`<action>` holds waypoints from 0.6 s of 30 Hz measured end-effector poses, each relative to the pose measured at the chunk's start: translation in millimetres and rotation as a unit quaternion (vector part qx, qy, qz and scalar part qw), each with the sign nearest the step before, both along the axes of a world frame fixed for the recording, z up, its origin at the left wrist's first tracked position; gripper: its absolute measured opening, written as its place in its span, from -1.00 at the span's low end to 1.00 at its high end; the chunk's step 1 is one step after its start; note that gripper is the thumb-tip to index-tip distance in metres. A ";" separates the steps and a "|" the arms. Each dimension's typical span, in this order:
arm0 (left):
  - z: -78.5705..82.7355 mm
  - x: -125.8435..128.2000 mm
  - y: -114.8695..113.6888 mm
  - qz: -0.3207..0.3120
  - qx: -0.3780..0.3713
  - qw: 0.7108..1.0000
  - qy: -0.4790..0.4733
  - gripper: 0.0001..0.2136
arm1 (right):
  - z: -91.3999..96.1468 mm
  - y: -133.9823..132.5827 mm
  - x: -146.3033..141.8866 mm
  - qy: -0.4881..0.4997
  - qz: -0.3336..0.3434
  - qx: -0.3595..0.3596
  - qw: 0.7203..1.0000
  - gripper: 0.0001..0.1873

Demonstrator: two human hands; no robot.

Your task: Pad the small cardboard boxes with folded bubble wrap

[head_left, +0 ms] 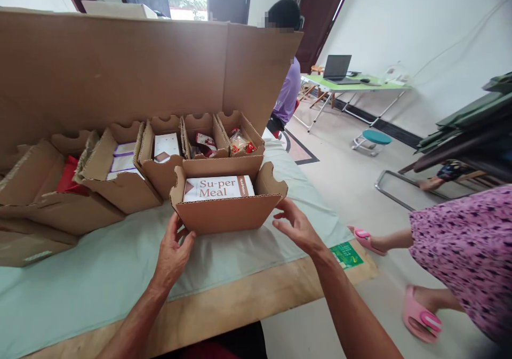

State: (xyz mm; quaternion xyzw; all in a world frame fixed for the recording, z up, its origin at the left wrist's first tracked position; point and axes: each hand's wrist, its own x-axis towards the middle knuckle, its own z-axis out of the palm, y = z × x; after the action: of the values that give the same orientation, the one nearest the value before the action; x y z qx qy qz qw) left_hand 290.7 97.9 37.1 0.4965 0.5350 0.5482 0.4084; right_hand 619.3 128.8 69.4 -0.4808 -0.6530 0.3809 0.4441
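Observation:
An open cardboard bin [228, 217] stands crosswise on the cloth in front of me, with a notch cut in its raised right end. Inside lies a white box printed "Su-per Meal" [218, 188], with a brown strip at one end. My left hand [174, 252] is at the bin's lower left corner, thumb apart from the fingers; some fingertips are hidden beside the bin. By the opposite end, my right hand [298, 225] has its fingers spread and curved, close to the cardboard. Whether either hand touches the bin I cannot tell.
Several similar bins [124, 193] stand behind and left, holding packets and boxes. A tall cardboard panel [120, 71] rises behind them. Pale green cloth [132, 263] covers the wooden table [240, 305]. A person in purple [287, 95] is beyond the panel; another in a patterned skirt [460, 247] stands right.

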 end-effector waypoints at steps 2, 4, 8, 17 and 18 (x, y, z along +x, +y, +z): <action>-1.9 0.1 1.2 -0.011 -0.011 1.000 0.009 -0.49 | -6.7 -6.1 -7.1 -0.029 0.019 -0.023 0.999 -0.43; -3.5 2.0 4.7 -0.005 -0.015 1.000 0.020 -0.53 | -13.6 -5.6 -17.9 -0.034 0.008 -0.025 0.999 -0.47; -10.4 10.5 20.8 0.006 0.000 1.000 0.028 -0.49 | -27.6 9.4 -31.5 -0.004 -0.054 -0.004 0.999 -0.54; -17.4 6.9 29.9 -0.036 0.042 0.995 0.088 -0.37 | -63.1 11.4 -23.8 -0.065 -0.186 -0.013 0.980 -0.51; -15.2 -3.8 23.2 -0.026 0.041 0.993 0.104 -0.37 | -70.8 9.6 -19.4 -0.073 -0.199 -0.007 0.977 -0.48</action>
State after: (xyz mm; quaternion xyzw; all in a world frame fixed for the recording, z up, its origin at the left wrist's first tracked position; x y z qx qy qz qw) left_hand 286.9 121.1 21.8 0.5811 0.5381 0.5043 0.3442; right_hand 599.9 138.3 -1.4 -0.6309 -0.5720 0.2535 0.4589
